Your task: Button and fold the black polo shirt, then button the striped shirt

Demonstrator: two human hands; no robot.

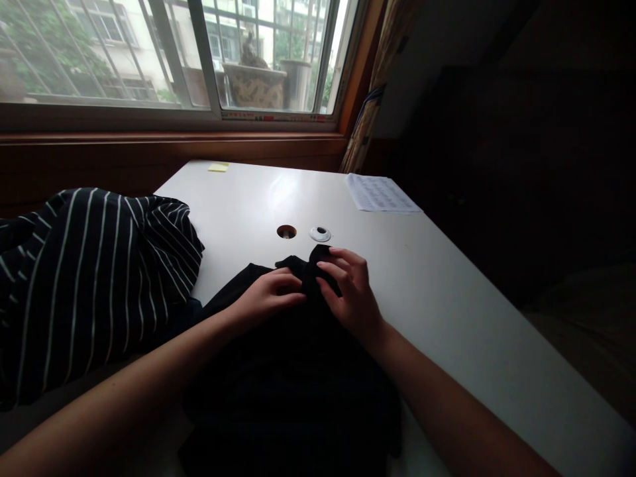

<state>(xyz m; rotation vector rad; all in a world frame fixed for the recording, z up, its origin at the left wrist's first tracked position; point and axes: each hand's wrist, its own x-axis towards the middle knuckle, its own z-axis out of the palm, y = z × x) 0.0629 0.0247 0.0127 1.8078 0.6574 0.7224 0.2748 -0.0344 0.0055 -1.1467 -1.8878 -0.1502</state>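
A black garment lies on the white table in front of me. My left hand rests on its far edge with the fingers curled and pinching the cloth. My right hand sits just to the right, fingers bent over a bunched fold of the same black cloth. The two hands nearly touch at the fold.
A dark garment with white stripes is heaped on the left of the table. A cable hole and its white cap lie beyond my hands. A printed sheet and a yellow sticky note lie near the window.
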